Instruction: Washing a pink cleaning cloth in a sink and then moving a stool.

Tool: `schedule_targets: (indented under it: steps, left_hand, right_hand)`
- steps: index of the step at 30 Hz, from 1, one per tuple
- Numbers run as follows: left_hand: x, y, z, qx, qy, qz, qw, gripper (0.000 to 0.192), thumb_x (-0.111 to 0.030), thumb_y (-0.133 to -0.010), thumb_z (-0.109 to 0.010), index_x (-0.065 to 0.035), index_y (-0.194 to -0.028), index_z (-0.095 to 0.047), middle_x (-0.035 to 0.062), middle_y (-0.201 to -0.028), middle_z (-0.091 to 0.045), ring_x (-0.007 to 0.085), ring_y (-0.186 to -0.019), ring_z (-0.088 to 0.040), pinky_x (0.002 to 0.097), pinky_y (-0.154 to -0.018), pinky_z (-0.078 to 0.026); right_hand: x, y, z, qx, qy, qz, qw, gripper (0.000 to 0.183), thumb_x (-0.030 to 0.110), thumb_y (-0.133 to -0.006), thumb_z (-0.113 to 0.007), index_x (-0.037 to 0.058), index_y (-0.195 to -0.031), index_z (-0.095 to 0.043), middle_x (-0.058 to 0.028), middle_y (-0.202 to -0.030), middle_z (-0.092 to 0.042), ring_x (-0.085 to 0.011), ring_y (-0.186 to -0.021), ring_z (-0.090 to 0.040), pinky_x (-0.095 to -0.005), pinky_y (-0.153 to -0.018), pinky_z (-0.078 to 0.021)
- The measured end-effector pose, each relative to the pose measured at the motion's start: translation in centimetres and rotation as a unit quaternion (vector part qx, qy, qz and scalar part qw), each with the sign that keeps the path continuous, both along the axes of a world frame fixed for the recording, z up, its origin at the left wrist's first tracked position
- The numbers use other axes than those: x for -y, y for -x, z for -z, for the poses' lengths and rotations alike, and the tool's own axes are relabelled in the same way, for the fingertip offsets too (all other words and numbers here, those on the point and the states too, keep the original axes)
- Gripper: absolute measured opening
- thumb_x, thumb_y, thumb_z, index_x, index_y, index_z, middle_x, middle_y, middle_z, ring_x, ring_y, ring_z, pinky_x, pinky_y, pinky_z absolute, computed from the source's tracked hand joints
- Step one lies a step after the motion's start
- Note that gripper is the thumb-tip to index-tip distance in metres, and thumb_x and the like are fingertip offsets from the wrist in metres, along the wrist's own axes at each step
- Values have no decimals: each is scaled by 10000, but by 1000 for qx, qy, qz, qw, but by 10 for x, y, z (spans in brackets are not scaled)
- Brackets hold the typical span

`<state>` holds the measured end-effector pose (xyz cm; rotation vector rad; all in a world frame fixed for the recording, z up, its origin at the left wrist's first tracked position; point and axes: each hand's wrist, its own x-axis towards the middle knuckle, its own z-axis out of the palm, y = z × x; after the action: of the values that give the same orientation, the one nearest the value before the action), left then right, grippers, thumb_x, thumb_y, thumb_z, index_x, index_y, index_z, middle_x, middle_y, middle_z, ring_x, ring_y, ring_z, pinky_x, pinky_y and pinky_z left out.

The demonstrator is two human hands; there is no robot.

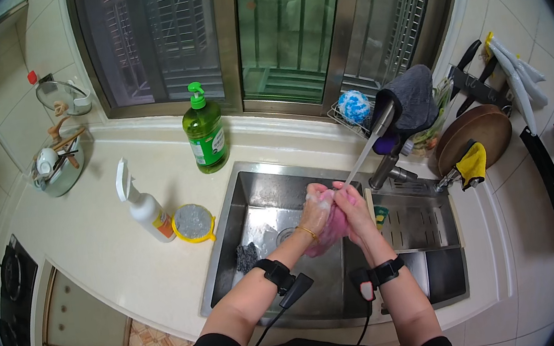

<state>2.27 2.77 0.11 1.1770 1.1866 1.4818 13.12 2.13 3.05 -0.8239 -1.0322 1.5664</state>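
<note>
Both my hands are over the larger basin of a stainless steel sink (220, 221), gripping a pink cloth (333, 231) between them. White foam covers parts of my left hand (315, 212), and a yellow bracelet rings that wrist. My right hand (357, 210) closes on the cloth's other side. From the faucet (382, 121), a stream of water (361, 160) falls onto the hands and cloth. The cloth's lower part hangs in a bunch below my fingers. At the basin's left lies a dark grey scrubber or cloth (247, 256), with suds beside it.
Left of the sink stand a white spray bottle (150, 214), a yellow-rimmed strainer (193, 222) and a green pump bottle (206, 140). A grey cloth (410, 97) hangs by the faucet. On the right are a brown pan (475, 135), a wall-mounted knife holder (476, 86) and a slotted drain tray (412, 221).
</note>
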Motion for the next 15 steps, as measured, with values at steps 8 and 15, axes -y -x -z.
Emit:
schedule_targets:
  steps: [8,15]
  left_hand:
    - [-10,-2,14,35,-22,17,999,301,-139,-787,-601,-4,-1008,-448,87,-794,-539,139,-765,-523,279,-697,-439]
    - [-1,5,38,-3,72,126,989,291,-252,-881,-488,-18,-1050,-524,49,-911,-557,113,-849,-508,242,-760,-426]
  right_hand:
    - [0,-2,-1,41,1,0,999,234,116,-835,-577,32,-1050,-541,-59,-994,-586,-123,-901,-550,-245,-791,-440]
    - [-7,-1,-3,-38,54,53,996,205,247,-883,-523,44,-914,-529,-97,-923,-601,-168,-800,-580,-295,-718,-482]
